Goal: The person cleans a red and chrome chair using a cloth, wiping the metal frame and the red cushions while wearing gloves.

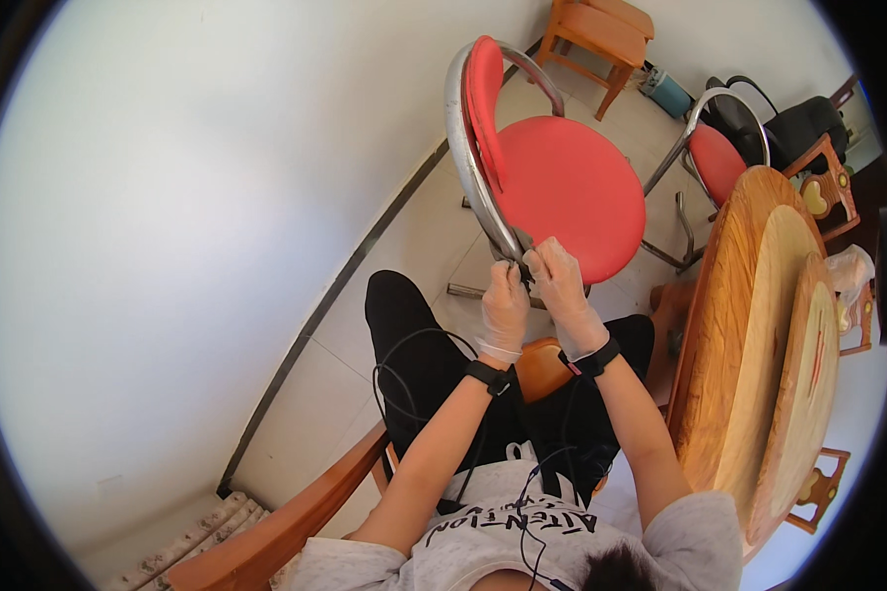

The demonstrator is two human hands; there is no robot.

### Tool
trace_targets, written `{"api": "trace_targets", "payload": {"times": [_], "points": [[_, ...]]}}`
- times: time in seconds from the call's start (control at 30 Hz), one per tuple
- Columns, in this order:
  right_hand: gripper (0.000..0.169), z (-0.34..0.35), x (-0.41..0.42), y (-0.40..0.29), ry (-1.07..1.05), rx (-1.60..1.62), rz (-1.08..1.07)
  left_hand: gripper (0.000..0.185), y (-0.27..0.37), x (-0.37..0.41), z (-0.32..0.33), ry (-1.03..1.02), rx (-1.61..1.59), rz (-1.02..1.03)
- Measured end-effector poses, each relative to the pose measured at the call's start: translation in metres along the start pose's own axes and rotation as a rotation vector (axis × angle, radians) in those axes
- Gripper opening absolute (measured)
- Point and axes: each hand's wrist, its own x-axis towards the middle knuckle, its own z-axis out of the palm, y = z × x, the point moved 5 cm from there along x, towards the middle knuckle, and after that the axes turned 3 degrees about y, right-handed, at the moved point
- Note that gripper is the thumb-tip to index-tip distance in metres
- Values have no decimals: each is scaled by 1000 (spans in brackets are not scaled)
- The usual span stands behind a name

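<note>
A chair with a round red seat [573, 196], a red padded backrest [486, 103] and a curved metal tube frame [462, 140] stands in front of me. Both my hands wear thin clear gloves and are close together at the lower part of the tube. My left hand [504, 303] grips a dark grey cloth [519, 247] that lies around the tube. The same cloth is pinched in my right hand [562, 284], just beside the left and over the seat's near edge. Part of the cloth is hidden behind my fingers.
At right stands a round wooden table [717, 354] with a raised turntable [802, 391]. Another red chair [717, 159], a wooden chair [602, 37] and a blue-grey bin [665, 92] are farther back. A white wall [192, 185] runs along the left. Black cable [406, 336] loops over my leg.
</note>
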Motion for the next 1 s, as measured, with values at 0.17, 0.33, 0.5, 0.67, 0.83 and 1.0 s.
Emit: {"api": "trace_targets", "payload": {"times": [0.17, 0.33, 0.5, 0.67, 0.83, 1.0], "points": [[24, -7, -21, 23, -32, -11, 2, 8, -20, -38, 21, -151, 19, -27], [22, -16, -53, 60, -59, -86, 143, 10, -29, -68, 37, -348, 74, 112], [22, -21, -77, 94, -65, -158, 210, 12, -41, -85, 54, -631, 270, 70], [18, -36, -57, 107, -94, -77, 247, 25, -78, -62, 44, -505, 217, 141], [16, -45, -11, 59, -181, 474, 621, 33, -98, -21, 40, -335, -1011, -981], [23, -44, 34, -27, -17, 328, -21, 42, -65, 48, 46, -573, -1322, -858]]}}
